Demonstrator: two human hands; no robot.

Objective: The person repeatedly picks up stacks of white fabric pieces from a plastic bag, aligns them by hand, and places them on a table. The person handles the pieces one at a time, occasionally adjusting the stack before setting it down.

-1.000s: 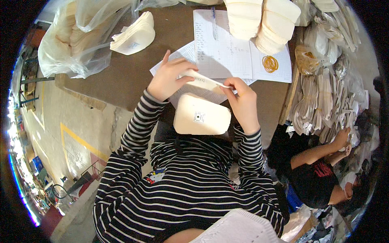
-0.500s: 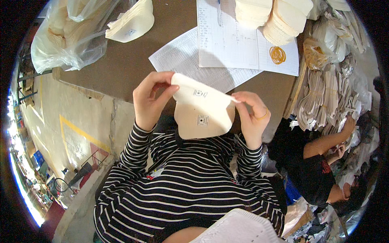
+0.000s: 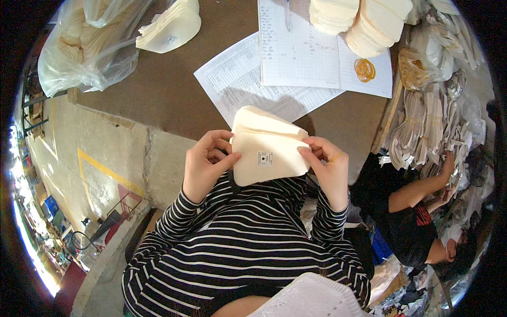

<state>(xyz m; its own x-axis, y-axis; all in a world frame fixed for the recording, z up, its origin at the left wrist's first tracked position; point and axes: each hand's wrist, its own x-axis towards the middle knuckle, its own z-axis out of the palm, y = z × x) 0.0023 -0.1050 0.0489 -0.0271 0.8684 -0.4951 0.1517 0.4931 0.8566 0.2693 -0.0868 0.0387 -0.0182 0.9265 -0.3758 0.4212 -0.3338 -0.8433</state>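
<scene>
In front of my chest I hold a small stack of cream pads (image 3: pixel 266 142), flat pieces with rounded corners. A small dark printed square shows on the nearest pad. The stack is parted along its upper side, where a pad edge stands apart from the front one. My left hand (image 3: pixel 211 161) pinches the stack's left edge between thumb and fingers. At the right edge my right hand (image 3: pixel 328 165) grips it the same way, a yellow band round one finger. How many pads are held cannot be told.
On the brown table (image 3: pixel 174 105) lie printed sheets (image 3: pixel 232 79), an open notebook (image 3: pixel 301 63), rubber bands (image 3: pixel 365 70) and two stacks of cream pads (image 3: pixel 375 26). A loose pad bundle (image 3: pixel 171 26) sits beside a clear bag (image 3: pixel 90 58). At right, a co-worker's arm (image 3: pixel 417 187) reaches among bundled pieces (image 3: pixel 417 121).
Both hands have come down slightly toward my body. The raised printed pad has been lowered onto the front of the stack, and my left hand has shifted down the left edge.
</scene>
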